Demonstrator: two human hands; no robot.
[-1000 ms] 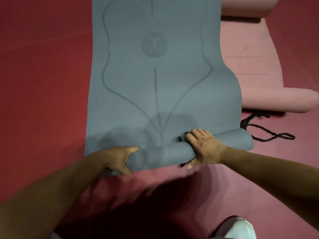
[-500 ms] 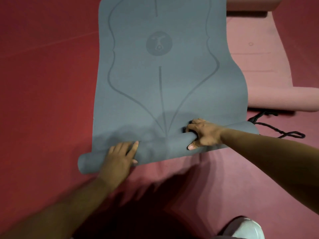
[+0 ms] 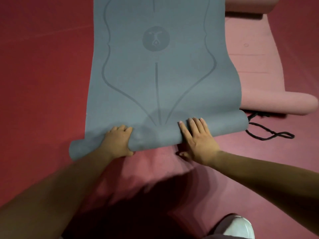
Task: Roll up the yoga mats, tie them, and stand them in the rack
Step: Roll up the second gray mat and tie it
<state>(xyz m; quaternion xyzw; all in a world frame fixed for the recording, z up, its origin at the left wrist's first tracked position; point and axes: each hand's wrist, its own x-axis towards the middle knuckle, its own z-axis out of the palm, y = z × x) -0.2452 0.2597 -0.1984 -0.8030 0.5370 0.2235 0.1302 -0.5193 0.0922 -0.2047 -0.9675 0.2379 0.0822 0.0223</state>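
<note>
Left of our left grip we see the red floor, and the end of the roll pokes out past that grip. The roll is the near end of the grey mat. The rest of the mat lies flat on the floor and runs away from both grips.

Our left grip curls its fingers over the top of the roll, with the thumb on the near side, so it holds the roll tight. We think this stops the roll from popping open.

Our right grip is spread flat, with its fingers straight on top of the roll and its thumb low on the near side. It presses and holds nothing. We think it is there to push the roll forward, like rolling dough.

The roll sits slanted. The end left of the left grip is nearer to us than the end right of the right grip. We may need to even it out, or the roll will go crooked.

Just right of the right grip, past the roll's end, a black cord lies on the floor, likely for tying. Further from that grip lies a pink mat, rolled at its near end. Most of the grey mat is flat, so we judge the rolling has only begun. We see no rack.
</note>
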